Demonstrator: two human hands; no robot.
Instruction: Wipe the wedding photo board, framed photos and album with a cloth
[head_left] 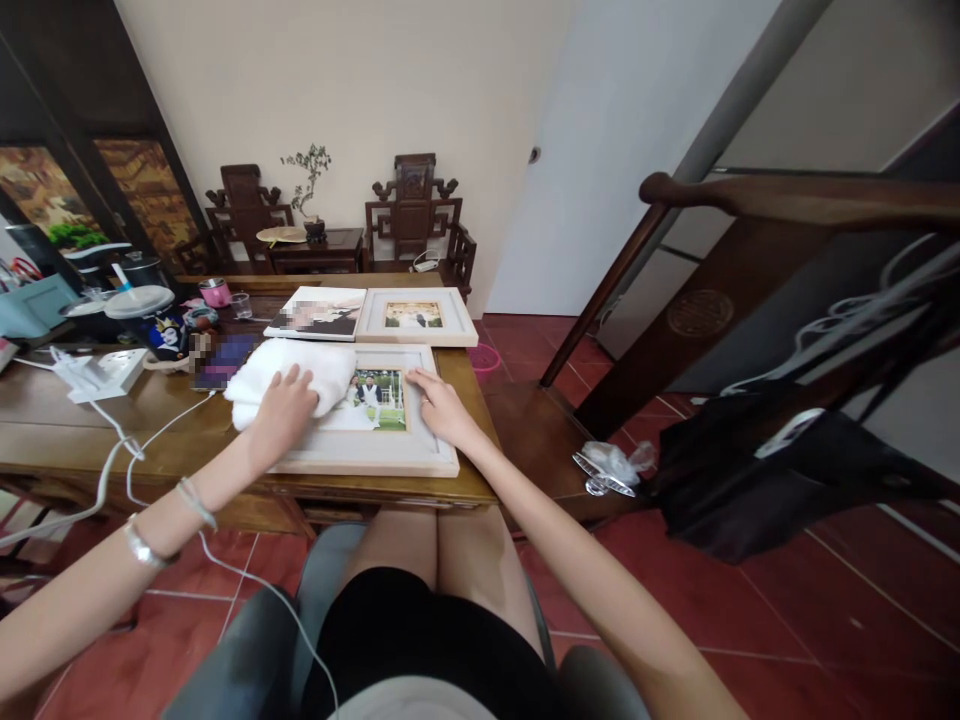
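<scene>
A picture frame (417, 460) with a pale wooden edge lies flat on the table in front of me. It holds a photo (391, 405) of two people on grass, partly covered on the left. My left hand (286, 408) presses on a bunched white towel (259, 372), its fingers bent over the cloth. The towel overlaps the frame's left part. My right hand (442, 405) rests on the frame's right side, index finger stretched out beside the photo and the other fingers partly curled. Behind it lie a second frame (457, 320) and a photo print (319, 312).
The wooden table (180, 430) bears a lidded cup (154, 320), a pink mug (215, 292), a small glass (241, 305) and a white power strip (112, 375) with cables. A wooden chair (697, 290) with a black bag (757, 490) stands to the right.
</scene>
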